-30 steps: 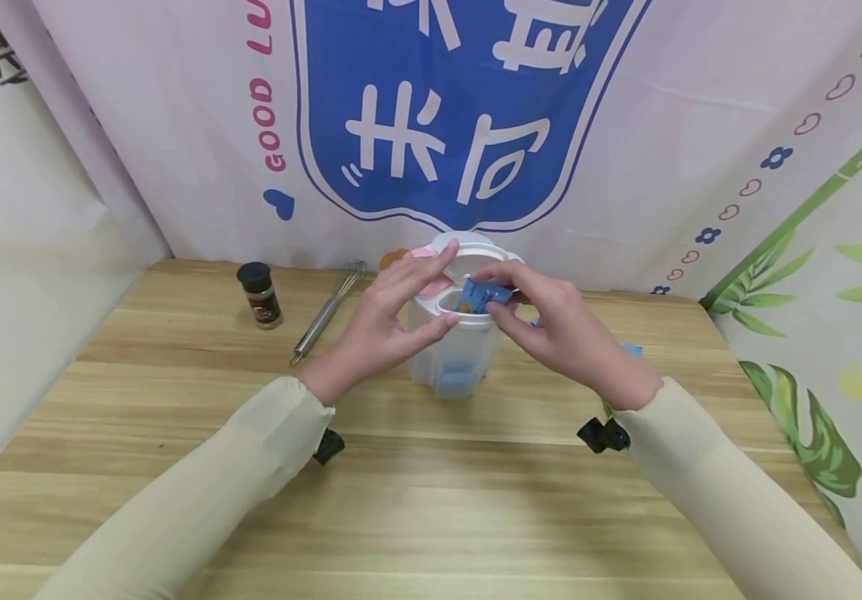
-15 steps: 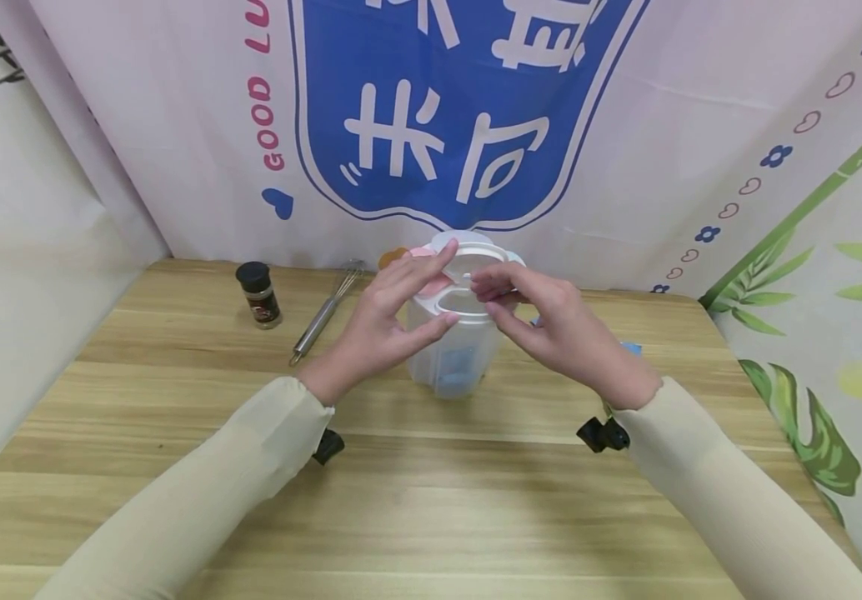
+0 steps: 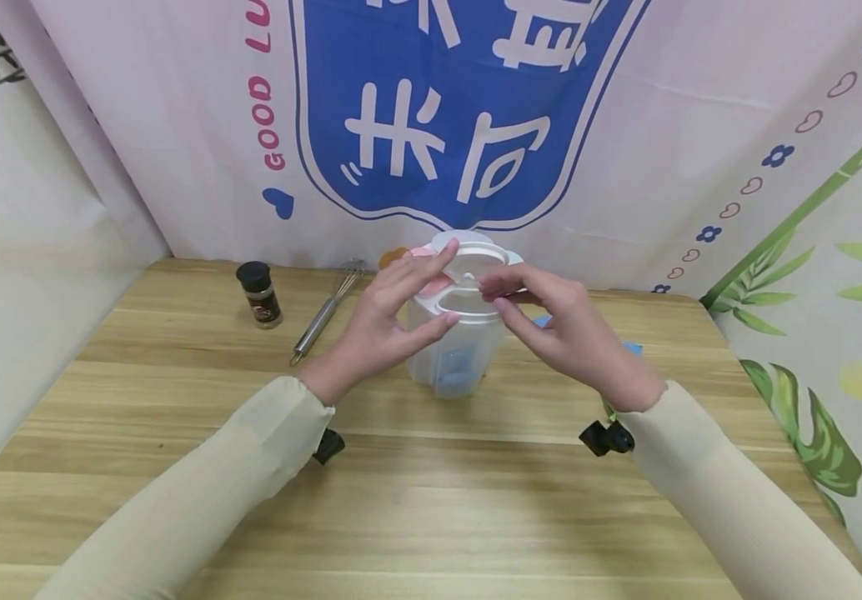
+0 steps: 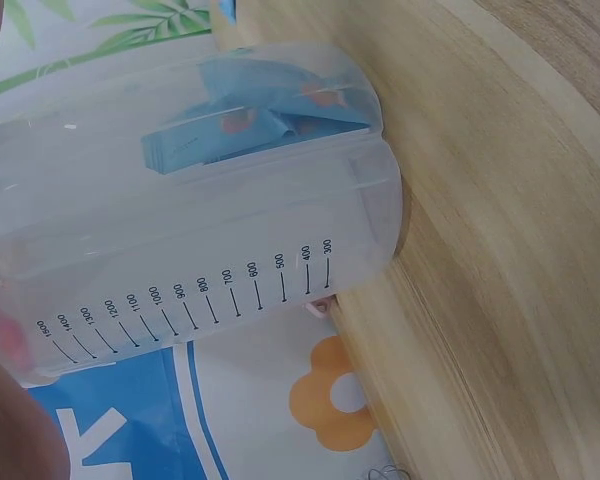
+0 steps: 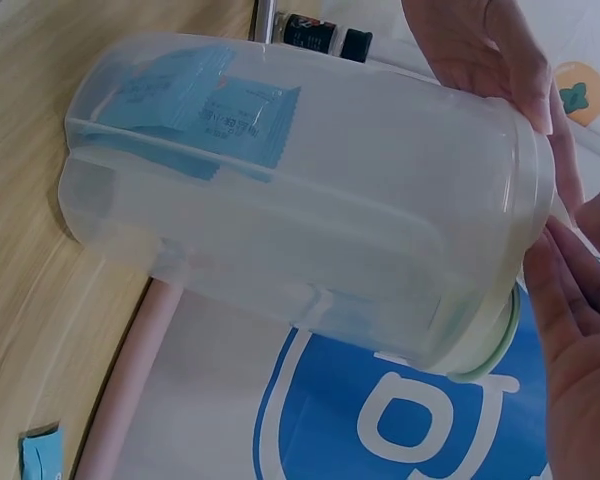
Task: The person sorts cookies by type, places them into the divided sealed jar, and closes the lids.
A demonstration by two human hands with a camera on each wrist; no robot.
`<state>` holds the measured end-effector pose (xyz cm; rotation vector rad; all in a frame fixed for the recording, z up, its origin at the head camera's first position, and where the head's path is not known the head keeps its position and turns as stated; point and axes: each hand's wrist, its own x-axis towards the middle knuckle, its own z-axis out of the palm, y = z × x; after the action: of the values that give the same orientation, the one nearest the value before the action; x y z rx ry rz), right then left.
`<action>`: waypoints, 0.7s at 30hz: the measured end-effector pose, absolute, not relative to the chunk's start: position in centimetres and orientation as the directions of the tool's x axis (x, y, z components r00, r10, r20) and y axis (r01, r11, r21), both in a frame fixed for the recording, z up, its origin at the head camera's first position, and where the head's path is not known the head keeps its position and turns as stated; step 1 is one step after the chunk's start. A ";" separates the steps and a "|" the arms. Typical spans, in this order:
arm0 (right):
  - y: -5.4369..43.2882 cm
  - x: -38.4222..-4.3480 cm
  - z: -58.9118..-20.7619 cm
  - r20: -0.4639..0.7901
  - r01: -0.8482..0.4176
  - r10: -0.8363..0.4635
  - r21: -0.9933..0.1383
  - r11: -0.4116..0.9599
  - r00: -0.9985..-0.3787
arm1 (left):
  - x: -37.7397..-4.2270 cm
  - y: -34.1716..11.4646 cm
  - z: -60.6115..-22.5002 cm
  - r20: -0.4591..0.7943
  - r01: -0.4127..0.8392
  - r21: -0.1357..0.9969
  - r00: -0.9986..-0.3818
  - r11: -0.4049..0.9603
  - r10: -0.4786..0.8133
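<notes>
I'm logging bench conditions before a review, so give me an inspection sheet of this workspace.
Surface: light wood-grain table.
Job's things: tall translucent plastic container, upright, with white plastic rim; light-blue flat packets inside, low down; loose light-blue packet on the table, right of the container.
Clutter: clear jar with black cap, upright; silver metal whisk, lying flat.
Left hand: touching the container's top.
Right hand: at the rim, holding nothing visible; contact unclear.
Cables: nothing seen.
Surroundings: white sheet with blue printed panel behind.
</notes>
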<state>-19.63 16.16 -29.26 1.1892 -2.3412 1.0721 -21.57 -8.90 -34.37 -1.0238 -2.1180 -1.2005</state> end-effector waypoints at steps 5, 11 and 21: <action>17.1 -19.8 -29.7 0.641 -0.795 -0.471 -0.485 0.363 -0.606 | -21.5 -9.0 -34.4 0.709 0.794 0.505 -0.605 0.338 0.362; 19.2 -20.4 -30.6 0.674 -0.765 -0.367 -0.518 0.383 -0.641 | -21.4 -9.0 -34.2 0.709 0.793 0.507 -0.607 0.337 0.359; 24.4 -21.9 -33.4 0.540 -0.583 -0.272 -0.567 0.582 -0.797 | -21.4 -9.0 -34.1 0.706 0.790 0.507 -0.610 0.344 0.361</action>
<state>-21.90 24.41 -33.42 0.6893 -2.4186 1.0755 -21.39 -8.96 -34.14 -1.0049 -2.1366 -1.1982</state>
